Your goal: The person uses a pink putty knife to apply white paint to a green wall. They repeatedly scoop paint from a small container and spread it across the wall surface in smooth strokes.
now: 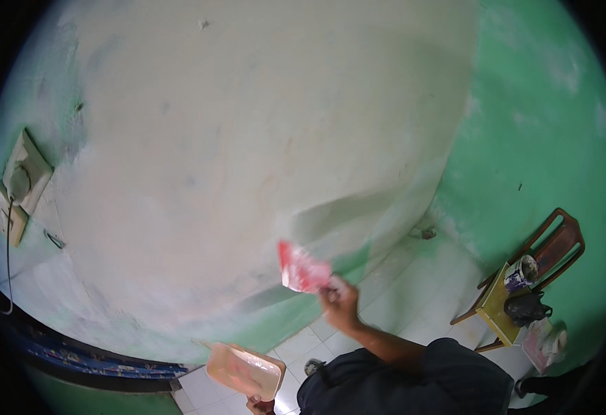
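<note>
My right hand (340,303) grips a red spreader blade (303,270) smeared with whitish paste, its wide edge close to the wall; whether it touches is unclear. The wall (261,145) has a broad off-white coating over green paint, with green showing along its lower edge. At the bottom of the view, my left hand (260,404) holds a shallow, cream-coloured rectangular tray (246,371) by its near end. Some wet-looking paste lies inside the tray.
At right, a wooden chair (557,246) bears a paint bucket (521,272) and a black plastic bag (527,308). A wall socket (25,174) with a plug and cable is at left. White floor tiles (303,345) lie below the wall.
</note>
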`<state>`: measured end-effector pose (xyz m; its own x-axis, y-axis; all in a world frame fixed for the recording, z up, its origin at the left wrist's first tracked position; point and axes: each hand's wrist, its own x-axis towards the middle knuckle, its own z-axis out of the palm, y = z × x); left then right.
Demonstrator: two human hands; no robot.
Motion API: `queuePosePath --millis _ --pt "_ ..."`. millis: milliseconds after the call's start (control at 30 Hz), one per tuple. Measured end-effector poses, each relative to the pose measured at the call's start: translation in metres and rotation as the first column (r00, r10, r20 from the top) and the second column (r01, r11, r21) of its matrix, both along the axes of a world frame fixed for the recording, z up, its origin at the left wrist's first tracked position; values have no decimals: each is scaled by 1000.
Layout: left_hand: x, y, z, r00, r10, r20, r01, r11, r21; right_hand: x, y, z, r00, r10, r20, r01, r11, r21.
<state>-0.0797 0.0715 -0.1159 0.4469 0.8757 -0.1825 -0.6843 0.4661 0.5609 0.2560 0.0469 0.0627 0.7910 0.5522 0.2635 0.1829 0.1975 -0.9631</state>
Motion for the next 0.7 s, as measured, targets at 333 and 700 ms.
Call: queuePosePath --millis 333,700 --pt "48 -13 27 996 -86 3 85 995 55 77 -19 40 646 475 -597 -105 831 546" --pt "35 -12 10 998 -63 25 62 997 39 129 53 126 507 -608 610 368 793 485"
